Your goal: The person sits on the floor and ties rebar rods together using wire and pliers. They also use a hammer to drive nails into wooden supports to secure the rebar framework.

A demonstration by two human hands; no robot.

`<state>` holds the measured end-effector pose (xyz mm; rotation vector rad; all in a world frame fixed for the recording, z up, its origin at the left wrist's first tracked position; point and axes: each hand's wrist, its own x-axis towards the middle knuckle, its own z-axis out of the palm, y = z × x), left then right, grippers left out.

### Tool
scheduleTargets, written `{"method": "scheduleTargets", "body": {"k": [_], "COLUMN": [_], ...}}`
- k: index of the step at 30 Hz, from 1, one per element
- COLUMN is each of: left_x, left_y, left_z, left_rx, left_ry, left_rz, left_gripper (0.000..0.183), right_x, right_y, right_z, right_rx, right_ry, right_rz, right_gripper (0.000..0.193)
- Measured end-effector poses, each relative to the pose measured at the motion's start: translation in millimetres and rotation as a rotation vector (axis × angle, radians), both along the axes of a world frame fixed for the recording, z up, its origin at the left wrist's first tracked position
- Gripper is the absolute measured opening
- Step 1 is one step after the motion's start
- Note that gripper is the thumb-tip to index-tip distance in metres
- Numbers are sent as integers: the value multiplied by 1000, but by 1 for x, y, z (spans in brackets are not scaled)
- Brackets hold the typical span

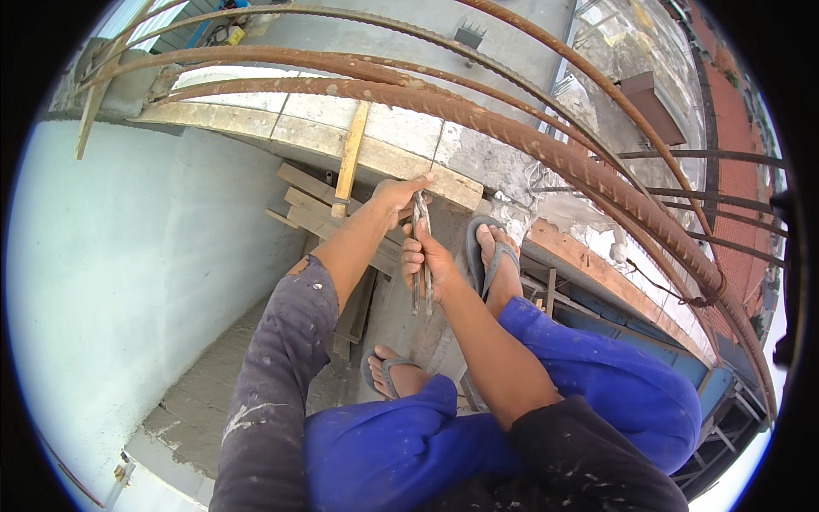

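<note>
My right hand [429, 256] is wrapped round the handles of metal pincers [421, 206], whose head points up and away from me. Both handle ends stick out below the fist. Close beside the pincers' head is my left hand [397, 198], its thumb stretched toward the edge of a wooden board [388, 158]. The fingers of that hand curl under and are partly hidden; what they hold, if anything, I cannot make out. An upright yellowish wooden strip [350, 162] rests against the board just left of my left hand.
Rusty rebar [546, 152] arcs across in front, above the ledge. My sandalled feet [499, 264] are spread, one on the ledge side, one lower. Planks [316, 209] lie below the board. A pale wall [128, 256] stands at left; a reddish roof [734, 188] lies far right.
</note>
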<state>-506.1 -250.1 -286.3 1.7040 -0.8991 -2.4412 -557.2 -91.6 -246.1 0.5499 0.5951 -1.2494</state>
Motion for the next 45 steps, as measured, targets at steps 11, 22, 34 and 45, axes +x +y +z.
{"method": "scheduleTargets", "body": {"k": [11, 22, 34, 45], "left_x": [-5, 21, 33, 16], "left_y": [14, 46, 31, 39], "left_z": [-7, 37, 31, 32], "left_rx": [-105, 191, 238, 360], "left_ry": [21, 389, 381, 373], "left_rz": [102, -120, -80, 114], "left_gripper": [50, 60, 40, 18], "right_x": [17, 19, 2, 19], "right_y": [39, 48, 27, 17], "right_z": [54, 7, 62, 42], "right_rx": [425, -177, 3, 76], "right_ry": [2169, 367, 316, 111], "right_rz": [1013, 340, 337, 259], "right_gripper": [57, 47, 65, 56]}}
